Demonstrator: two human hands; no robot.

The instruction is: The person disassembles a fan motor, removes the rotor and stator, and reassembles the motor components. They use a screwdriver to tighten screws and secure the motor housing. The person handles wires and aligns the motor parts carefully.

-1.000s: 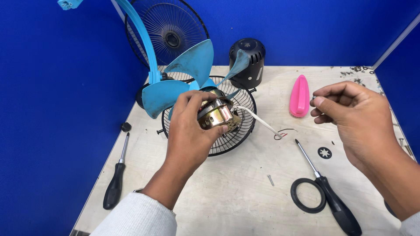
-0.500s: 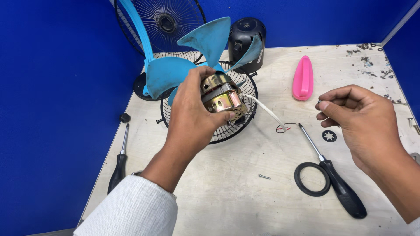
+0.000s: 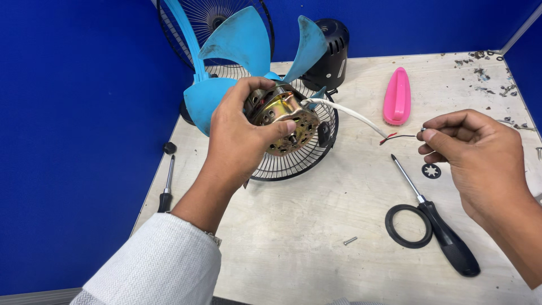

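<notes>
Above table [image 3: 316, 248], left hand [image 3: 240, 135] gripping motor [image 3: 282, 118]

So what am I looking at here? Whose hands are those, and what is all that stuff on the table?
The picture comes from a camera on a person's head, looking down, so both hands are that person's own. The left hand grips a round golden fan motor with blue fan blades behind it. A white cable runs from the motor, and the fingers of the right hand pinch its thin wire ends. On the pale table lie a wire fan grille, a black-handled screwdriver, a black ring, a loose screw, a pink cap, a black motor cover and a second screwdriver.
</notes>
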